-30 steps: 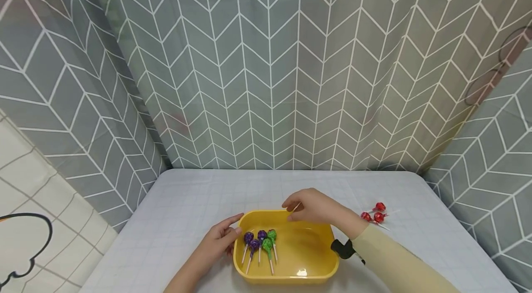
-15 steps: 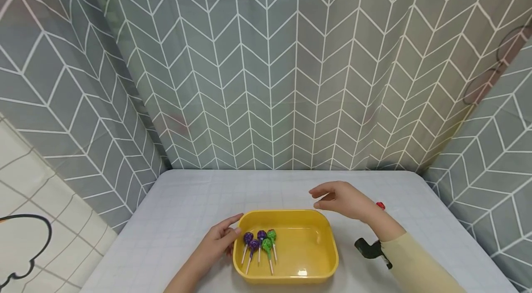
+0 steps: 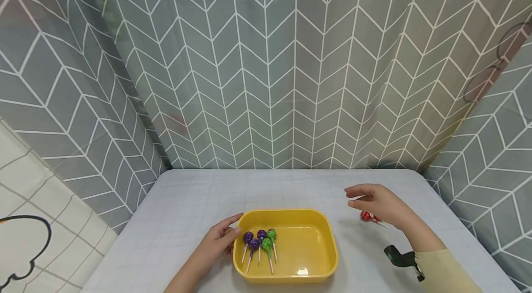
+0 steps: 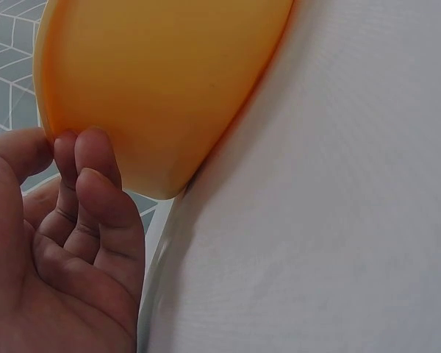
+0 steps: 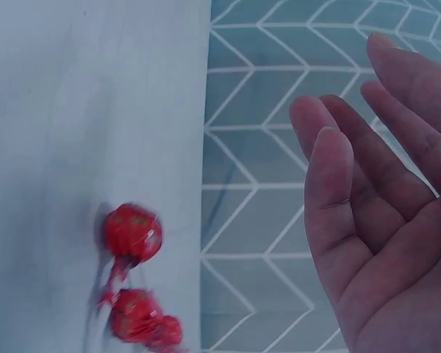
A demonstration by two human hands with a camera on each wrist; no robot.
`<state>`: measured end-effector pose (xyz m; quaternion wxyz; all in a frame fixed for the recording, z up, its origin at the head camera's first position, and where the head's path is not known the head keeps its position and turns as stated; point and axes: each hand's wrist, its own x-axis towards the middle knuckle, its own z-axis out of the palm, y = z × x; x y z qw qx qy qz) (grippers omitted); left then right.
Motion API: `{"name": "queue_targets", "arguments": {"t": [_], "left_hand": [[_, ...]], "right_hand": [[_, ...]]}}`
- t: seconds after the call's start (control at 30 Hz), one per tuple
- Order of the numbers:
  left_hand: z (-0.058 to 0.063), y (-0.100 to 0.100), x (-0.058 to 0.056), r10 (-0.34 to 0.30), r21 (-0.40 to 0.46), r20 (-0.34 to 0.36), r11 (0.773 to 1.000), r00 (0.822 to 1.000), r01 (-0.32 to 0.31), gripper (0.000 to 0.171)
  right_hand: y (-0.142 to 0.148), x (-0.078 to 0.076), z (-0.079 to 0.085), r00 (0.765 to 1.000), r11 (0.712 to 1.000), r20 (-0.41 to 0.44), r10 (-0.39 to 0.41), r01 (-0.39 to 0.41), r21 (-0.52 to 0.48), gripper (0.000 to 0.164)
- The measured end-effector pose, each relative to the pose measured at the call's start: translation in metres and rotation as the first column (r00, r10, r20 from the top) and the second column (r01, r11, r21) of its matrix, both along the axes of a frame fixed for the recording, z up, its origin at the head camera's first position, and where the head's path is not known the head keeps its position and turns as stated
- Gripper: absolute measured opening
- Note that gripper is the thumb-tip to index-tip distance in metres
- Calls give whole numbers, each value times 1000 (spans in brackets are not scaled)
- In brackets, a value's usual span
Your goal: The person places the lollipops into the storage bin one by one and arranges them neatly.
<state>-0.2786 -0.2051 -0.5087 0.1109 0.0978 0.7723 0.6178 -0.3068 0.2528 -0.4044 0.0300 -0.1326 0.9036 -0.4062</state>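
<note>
My left hand [image 3: 214, 242] holds the left rim of a yellow plastic tray [image 3: 307, 279]; the left wrist view has its curled fingers against the outer wall of the tray [image 4: 169, 88]. Inside, on the left side, lie three purple lollipops [image 3: 254, 245] and two green lollipops [image 3: 267, 244], sticks toward me. My right hand [image 3: 380, 203] hovers above the table to the right of the tray, fingers loosely bent and holding nothing. Close by it lies a red lollipop [image 3: 365, 216], others partly hidden by the hand. The right wrist view has red lollipops [image 5: 134, 234] beside the hand.
A white cloth covers the table [image 3: 199, 191]. Grey curtains [image 3: 266, 76] with white chevron lines stand behind and at the sides. A black strap piece [image 3: 399, 256] sits at the right wrist.
My right hand has moved from above the tray's far rim rightward to the red lollipops, which it now partly covers. The left hand, tray and lollipops inside have stayed put.
</note>
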Motion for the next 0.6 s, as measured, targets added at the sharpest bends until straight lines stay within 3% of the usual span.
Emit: {"name": "queue_targets", "arguments": {"t": [0.27, 0.6], "left_hand": [[-6, 0, 0, -14, -15, 0, 1000, 1000, 14, 59], [-4, -3, 1, 6, -4, 2, 1000, 1000, -6, 60]], "right_hand": [[21, 0, -33, 994, 996, 62, -91, 92, -16, 58], [26, -10, -40, 995, 997, 69, -78, 79, -6, 40]]}}
